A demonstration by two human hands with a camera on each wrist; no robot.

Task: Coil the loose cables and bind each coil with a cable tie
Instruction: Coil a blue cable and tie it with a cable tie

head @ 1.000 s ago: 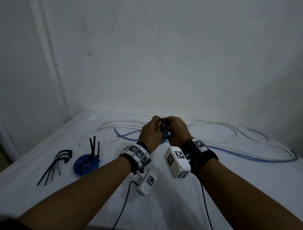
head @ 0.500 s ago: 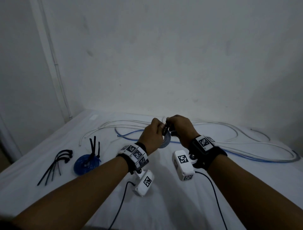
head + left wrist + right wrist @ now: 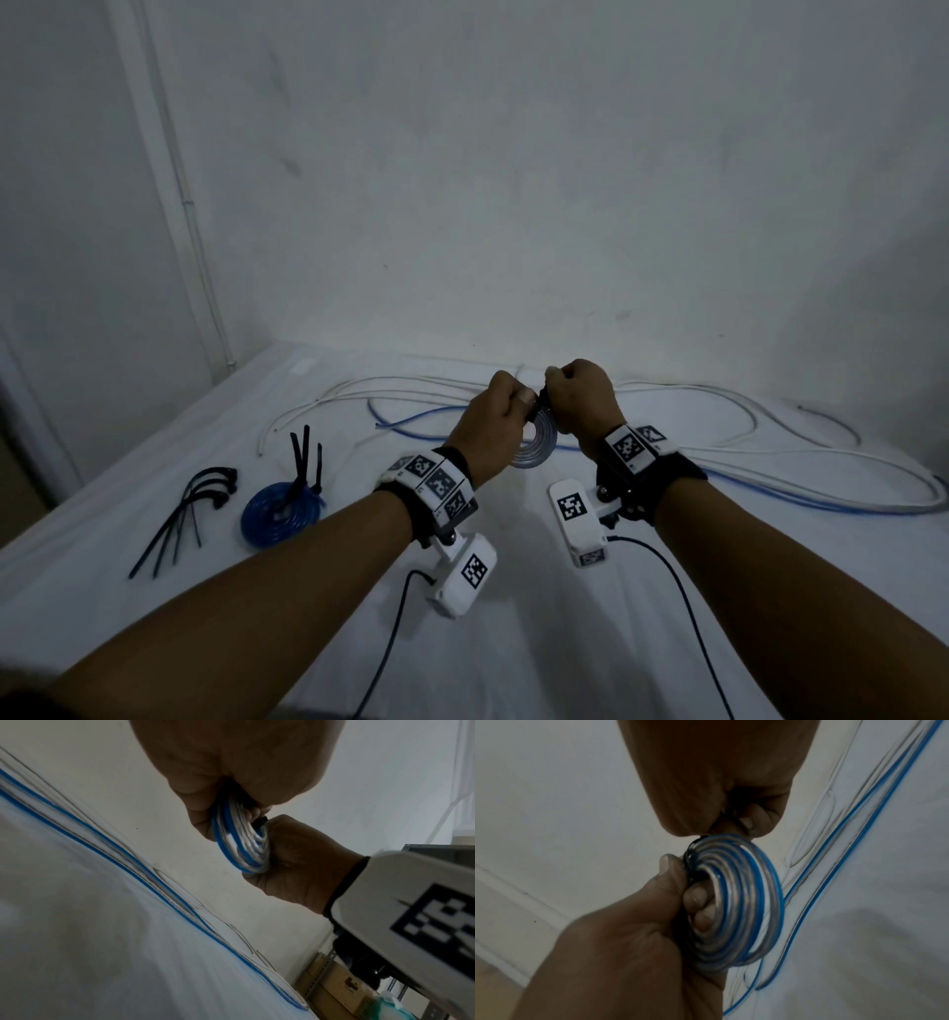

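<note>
A small coil of clear-and-blue cable (image 3: 540, 443) hangs in the air between both hands, above the white table (image 3: 513, 642). My left hand (image 3: 506, 411) grips the coil (image 3: 744, 902), thumb on one face and fingers curled through its middle. My right hand (image 3: 562, 393) is curled at the coil's top edge and pinches a black cable tie (image 3: 542, 407) that wraps the coil (image 3: 241, 841). The tie (image 3: 690, 852) shows only as a short dark strip; the rest of it is hidden by fingers.
At the left a blue coil (image 3: 281, 510) lies with black ties standing up from it, and loose black cable ties (image 3: 187, 511) lie beside it. Long white and blue loose cables (image 3: 744, 462) sprawl across the back and right. A wall stands close behind.
Both hands have risen a little and my right wrist has swung out to the right. More of the coil now shows below the hands.
</note>
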